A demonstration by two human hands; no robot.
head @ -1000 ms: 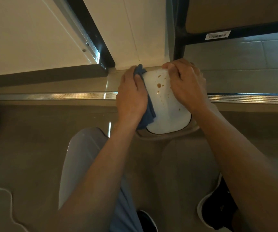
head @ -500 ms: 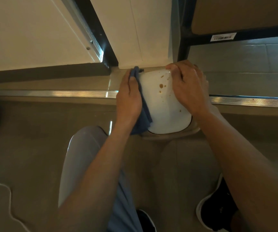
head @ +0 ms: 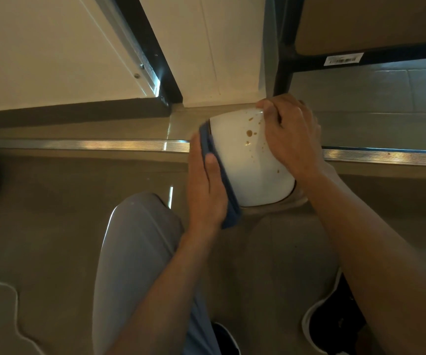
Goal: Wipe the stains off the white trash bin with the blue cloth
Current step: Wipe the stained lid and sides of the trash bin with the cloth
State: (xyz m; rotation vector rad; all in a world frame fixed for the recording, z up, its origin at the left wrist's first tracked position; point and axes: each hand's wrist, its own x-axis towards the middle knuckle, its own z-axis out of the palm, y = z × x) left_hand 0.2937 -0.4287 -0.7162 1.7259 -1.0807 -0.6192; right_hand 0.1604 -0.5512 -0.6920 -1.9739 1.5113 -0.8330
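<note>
The white trash bin [head: 242,165] stands on the floor in front of me, its lid spotted with brown stains near the far right part. My left hand [head: 204,185] presses the folded blue cloth [head: 222,175] against the bin's left side, thumb on top of the cloth. My right hand [head: 291,134] grips the bin's far right edge, fingers curled over the rim. The bin's right side is hidden by that hand.
A metal floor strip [head: 78,144] runs left to right behind the bin. A white door [head: 53,47] and black frame [head: 155,60] stand beyond. A dark furniture leg [head: 283,73] rises at the back right. My knee [head: 140,239] and shoes [head: 335,326] are below.
My left hand has slid the blue cloth down the bin's left side toward me. My right hand keeps its hold on the far right edge.
</note>
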